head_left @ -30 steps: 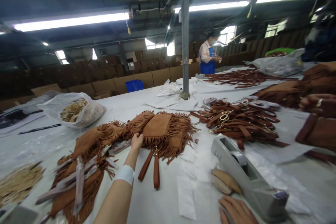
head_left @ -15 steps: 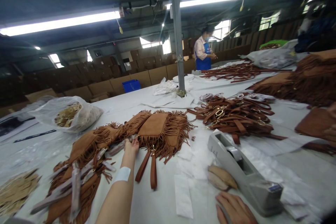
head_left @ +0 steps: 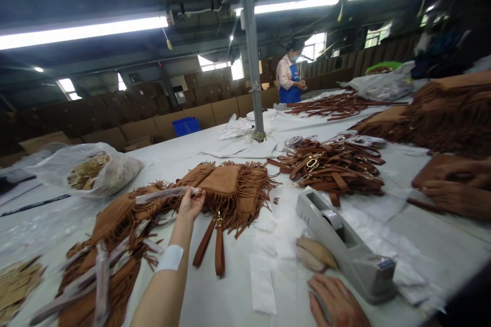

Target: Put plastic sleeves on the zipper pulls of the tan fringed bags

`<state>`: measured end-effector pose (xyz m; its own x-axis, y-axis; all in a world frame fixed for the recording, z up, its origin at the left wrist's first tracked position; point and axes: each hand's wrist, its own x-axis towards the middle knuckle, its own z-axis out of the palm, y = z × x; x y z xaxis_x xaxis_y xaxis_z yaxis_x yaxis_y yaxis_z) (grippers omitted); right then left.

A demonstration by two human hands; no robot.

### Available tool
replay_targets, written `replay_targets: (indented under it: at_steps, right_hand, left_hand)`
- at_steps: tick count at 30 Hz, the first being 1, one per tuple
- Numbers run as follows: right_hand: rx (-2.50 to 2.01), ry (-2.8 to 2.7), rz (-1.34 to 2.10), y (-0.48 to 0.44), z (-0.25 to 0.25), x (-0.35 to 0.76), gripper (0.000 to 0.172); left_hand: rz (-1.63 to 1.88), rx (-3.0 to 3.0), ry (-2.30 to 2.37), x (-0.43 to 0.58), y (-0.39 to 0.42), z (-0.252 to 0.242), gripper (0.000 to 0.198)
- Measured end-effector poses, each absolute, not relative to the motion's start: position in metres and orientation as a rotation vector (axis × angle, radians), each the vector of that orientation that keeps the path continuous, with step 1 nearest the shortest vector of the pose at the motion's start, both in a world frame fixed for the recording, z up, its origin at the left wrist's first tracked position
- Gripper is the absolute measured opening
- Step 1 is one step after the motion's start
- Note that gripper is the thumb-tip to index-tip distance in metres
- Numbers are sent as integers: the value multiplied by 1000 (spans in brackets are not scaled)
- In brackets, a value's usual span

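My left hand [head_left: 192, 205] is closed on the end of a long strip in whitish wrapping [head_left: 159, 195], probably a wrapped strap, and holds it over brown fringed bags [head_left: 222, 180]. Two brown wrist straps [head_left: 219, 250] hang from the nearest bag towards me. More wrapped strips [head_left: 102, 278] lie across the fringed bags at lower left. At the bottom, my right hand [head_left: 337, 304] rests on the table with curled fingers; a grey edge shows between thumb and fingers, its kind unclear. Just beyond it are a tan oval piece [head_left: 315, 254] and a grey tape dispenser [head_left: 345, 245].
Brown straps with gold clasps [head_left: 333, 166] are heaped behind the dispenser. White paper slips [head_left: 263, 283] lie mid-table. A clear bag of tan pieces [head_left: 103, 168] stands at left. Another person's hands [head_left: 456, 189] hold a brown piece at right. A metal post [head_left: 253, 61] rises behind.
My left hand has lifted the wrapped strip up from among the fringed bags, so its length now shows above them. My right hand stays by the dispenser. The view has shifted slightly.
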<state>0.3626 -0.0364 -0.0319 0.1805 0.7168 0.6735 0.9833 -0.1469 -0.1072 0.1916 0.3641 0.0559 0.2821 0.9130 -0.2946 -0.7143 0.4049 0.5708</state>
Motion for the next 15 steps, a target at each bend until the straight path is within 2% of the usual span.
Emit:
replay_targets:
  at_steps: [4,7,10,15]
  right_hand:
    - [-1927,-1583,-639,-37,-33,362,19]
    - [-1896,-1617,-636,-35,-35,363,19]
    - [-1931,-1574,-551,-33,-35,362,17]
    - [-2014,-1509,-403,-30,-31,354,16]
  left_hand:
    - [1272,467,519,183,348,111,21]
    - [1376,536,470,154,310,132,12]
    - [1434,645,502,108,251,118,14]
    - [1589,746,767,35,143,51,20]
